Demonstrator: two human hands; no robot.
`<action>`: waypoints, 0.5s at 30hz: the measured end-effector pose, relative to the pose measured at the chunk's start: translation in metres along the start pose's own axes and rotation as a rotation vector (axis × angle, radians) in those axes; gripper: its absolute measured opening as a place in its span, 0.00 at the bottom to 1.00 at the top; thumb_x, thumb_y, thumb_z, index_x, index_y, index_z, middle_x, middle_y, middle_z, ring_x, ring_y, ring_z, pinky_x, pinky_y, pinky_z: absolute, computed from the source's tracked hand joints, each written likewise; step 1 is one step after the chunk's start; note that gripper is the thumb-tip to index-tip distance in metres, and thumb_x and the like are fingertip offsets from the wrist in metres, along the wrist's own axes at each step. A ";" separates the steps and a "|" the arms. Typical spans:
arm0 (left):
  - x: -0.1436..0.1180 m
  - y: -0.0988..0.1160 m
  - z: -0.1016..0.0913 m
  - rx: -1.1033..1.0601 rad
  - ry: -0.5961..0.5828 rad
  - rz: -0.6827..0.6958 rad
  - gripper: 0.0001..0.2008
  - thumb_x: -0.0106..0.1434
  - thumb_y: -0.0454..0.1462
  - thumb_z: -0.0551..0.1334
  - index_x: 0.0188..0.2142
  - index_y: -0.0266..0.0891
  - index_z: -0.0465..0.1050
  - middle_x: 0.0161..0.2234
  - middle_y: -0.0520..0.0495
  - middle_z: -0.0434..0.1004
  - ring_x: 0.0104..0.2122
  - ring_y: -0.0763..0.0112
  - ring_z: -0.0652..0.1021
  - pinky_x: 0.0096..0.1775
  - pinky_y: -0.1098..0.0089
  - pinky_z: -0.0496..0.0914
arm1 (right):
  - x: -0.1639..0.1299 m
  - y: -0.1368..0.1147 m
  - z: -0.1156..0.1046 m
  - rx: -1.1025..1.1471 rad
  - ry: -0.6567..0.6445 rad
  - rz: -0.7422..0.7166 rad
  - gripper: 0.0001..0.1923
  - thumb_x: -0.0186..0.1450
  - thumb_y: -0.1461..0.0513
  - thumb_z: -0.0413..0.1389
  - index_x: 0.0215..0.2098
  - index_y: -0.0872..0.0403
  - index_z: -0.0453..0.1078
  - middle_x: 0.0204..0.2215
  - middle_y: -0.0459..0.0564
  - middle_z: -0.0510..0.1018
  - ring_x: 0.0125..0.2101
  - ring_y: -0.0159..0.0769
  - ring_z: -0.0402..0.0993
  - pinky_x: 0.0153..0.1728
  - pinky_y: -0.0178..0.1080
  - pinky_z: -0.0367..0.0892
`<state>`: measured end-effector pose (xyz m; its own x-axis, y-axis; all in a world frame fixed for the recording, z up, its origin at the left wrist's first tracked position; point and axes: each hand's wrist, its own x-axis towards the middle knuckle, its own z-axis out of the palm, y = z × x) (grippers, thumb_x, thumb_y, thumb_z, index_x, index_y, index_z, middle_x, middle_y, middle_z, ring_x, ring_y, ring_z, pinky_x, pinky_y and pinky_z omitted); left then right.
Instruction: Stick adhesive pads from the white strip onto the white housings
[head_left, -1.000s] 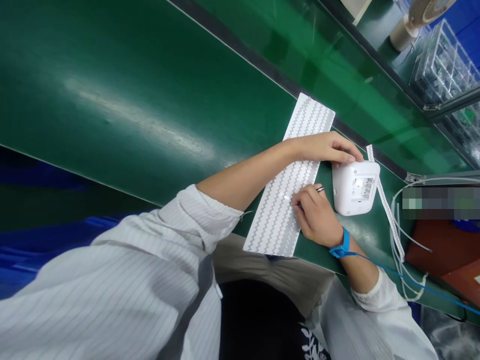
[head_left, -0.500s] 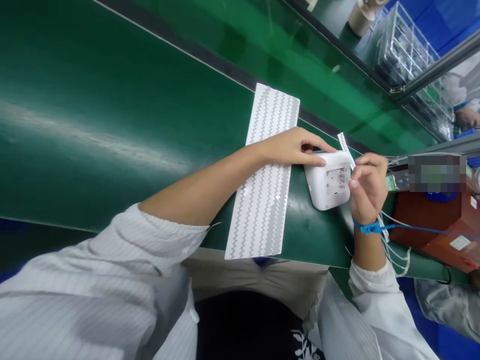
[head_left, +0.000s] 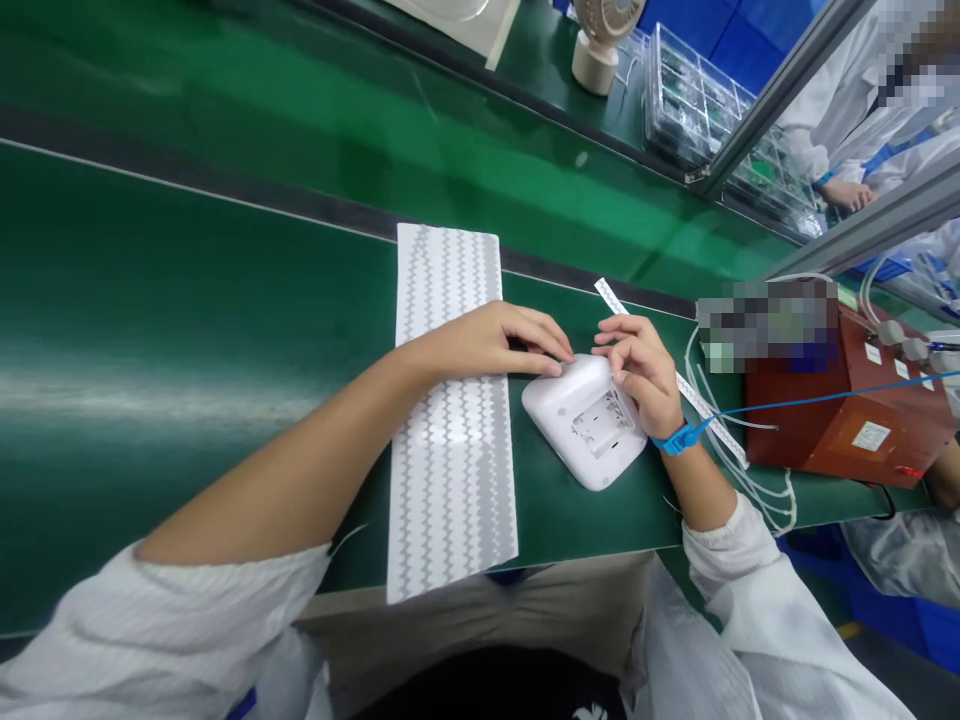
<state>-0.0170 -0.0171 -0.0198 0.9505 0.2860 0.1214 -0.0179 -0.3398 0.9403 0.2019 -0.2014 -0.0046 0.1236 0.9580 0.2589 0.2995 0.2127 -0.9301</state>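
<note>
Hands [head_left: 495, 342] on white device [head_left: 585, 425], diag.

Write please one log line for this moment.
left hand: fingertips on white device | right hand: on device's far edge, grip unclear | sticker sheet: flat under left forearm

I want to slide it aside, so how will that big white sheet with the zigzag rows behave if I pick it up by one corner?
The sheet will probably flop: it looks paper-thin and lies flat on the green surface. It seems light, so it could slide easily. Its near end overhangs the edge, and the left hand lies across it, so that would need lifting first.
</note>
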 end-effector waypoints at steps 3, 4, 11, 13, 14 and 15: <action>0.000 -0.001 0.000 0.009 0.007 -0.006 0.16 0.70 0.54 0.76 0.48 0.50 0.94 0.53 0.44 0.92 0.50 0.59 0.89 0.54 0.63 0.82 | -0.001 0.002 -0.002 -0.033 -0.029 -0.024 0.13 0.73 0.51 0.63 0.34 0.48 0.73 0.60 0.56 0.76 0.58 0.55 0.77 0.63 0.62 0.80; 0.001 -0.002 0.000 0.014 0.006 -0.005 0.16 0.70 0.54 0.76 0.48 0.50 0.94 0.53 0.44 0.92 0.51 0.59 0.89 0.55 0.63 0.82 | 0.000 0.004 -0.003 -0.043 -0.028 -0.038 0.12 0.73 0.52 0.62 0.34 0.48 0.73 0.61 0.56 0.76 0.58 0.54 0.77 0.63 0.62 0.79; -0.002 -0.009 -0.005 0.124 -0.038 -0.026 0.17 0.71 0.58 0.72 0.45 0.53 0.94 0.54 0.46 0.92 0.53 0.56 0.89 0.60 0.62 0.82 | 0.002 0.016 0.007 -0.163 -0.060 -0.065 0.06 0.71 0.58 0.60 0.36 0.50 0.69 0.60 0.60 0.78 0.56 0.50 0.81 0.67 0.57 0.77; -0.006 -0.028 -0.009 0.175 -0.032 -0.085 0.14 0.72 0.57 0.71 0.45 0.60 0.94 0.55 0.53 0.92 0.54 0.56 0.90 0.60 0.62 0.83 | 0.007 0.015 0.008 -0.223 -0.114 0.029 0.08 0.69 0.64 0.61 0.35 0.49 0.67 0.63 0.60 0.79 0.57 0.46 0.81 0.69 0.53 0.76; -0.006 -0.041 -0.012 0.200 -0.047 -0.103 0.14 0.71 0.58 0.71 0.47 0.65 0.93 0.57 0.56 0.92 0.56 0.53 0.90 0.61 0.61 0.83 | 0.010 0.015 0.008 -0.242 -0.135 0.065 0.09 0.70 0.66 0.62 0.35 0.49 0.67 0.65 0.60 0.78 0.58 0.45 0.81 0.70 0.51 0.76; -0.007 -0.054 -0.014 0.231 -0.071 -0.107 0.14 0.69 0.61 0.71 0.48 0.70 0.92 0.57 0.60 0.91 0.57 0.51 0.90 0.60 0.58 0.85 | 0.013 0.014 0.008 -0.253 -0.151 0.082 0.11 0.70 0.66 0.64 0.35 0.49 0.67 0.66 0.60 0.78 0.59 0.45 0.81 0.71 0.50 0.75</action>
<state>-0.0268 0.0119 -0.0675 0.9627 0.2704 -0.0050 0.1473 -0.5088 0.8482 0.2001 -0.1849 -0.0163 0.0211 0.9918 0.1261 0.5228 0.0966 -0.8470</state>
